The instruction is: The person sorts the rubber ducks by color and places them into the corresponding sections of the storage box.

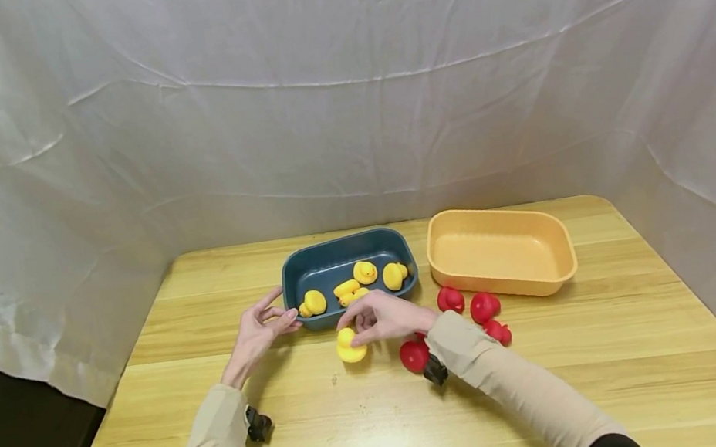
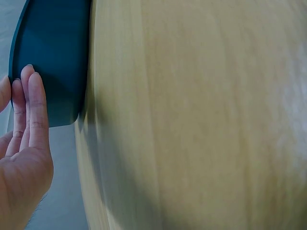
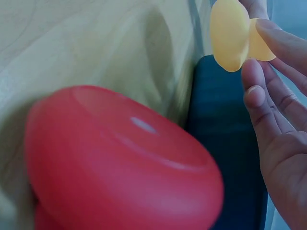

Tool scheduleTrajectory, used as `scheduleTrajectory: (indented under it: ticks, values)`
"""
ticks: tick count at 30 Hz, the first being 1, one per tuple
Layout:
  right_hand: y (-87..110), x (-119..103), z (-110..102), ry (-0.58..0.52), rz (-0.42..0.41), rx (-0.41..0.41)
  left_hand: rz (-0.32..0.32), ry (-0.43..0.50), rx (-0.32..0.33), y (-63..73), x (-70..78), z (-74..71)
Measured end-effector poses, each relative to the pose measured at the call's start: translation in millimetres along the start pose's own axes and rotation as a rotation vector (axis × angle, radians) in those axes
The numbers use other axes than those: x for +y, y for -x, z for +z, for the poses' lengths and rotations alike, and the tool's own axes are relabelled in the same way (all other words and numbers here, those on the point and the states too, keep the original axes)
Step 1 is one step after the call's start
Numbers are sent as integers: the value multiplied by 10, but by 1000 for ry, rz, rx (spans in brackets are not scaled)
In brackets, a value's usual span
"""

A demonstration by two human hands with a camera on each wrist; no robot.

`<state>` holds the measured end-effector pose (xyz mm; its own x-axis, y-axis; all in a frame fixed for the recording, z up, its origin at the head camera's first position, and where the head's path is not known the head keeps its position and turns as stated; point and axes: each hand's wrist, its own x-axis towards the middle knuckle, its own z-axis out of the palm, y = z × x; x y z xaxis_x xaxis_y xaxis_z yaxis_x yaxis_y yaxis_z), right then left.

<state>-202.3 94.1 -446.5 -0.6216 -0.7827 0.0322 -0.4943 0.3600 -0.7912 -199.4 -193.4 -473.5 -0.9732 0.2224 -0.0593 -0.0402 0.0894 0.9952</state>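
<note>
My right hand [image 1: 387, 316] pinches a yellow rubber duck [image 1: 351, 346] between thumb and fingers, just in front of the dark blue bin [image 1: 340, 243]. The right wrist view also shows this duck [image 3: 231, 36] at the fingertips. Several yellow ducks [image 1: 366, 272] lie inside the blue bin. My left hand [image 1: 261, 329] is at that bin's left end, fingers fairly straight against its outer wall and thumb by the front corner. A red duck [image 1: 415, 355] sits below my right wrist, partly covered by it; it looms large in the right wrist view.
An orange bin [image 1: 507, 286] stands at the back right of the wooden table [image 1: 337, 446]. Several red ducks [image 1: 484, 306] lie in front of it, near my right sleeve. A pale grey curtain [image 1: 345, 139] hangs behind and on both sides.
</note>
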Motion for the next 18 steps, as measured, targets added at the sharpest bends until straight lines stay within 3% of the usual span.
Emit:
scheduleTrajectory:
  ticks: [18]
  values:
    - [-79,-9,-152,-37,-60,71,3,-11,0,11,19,7]
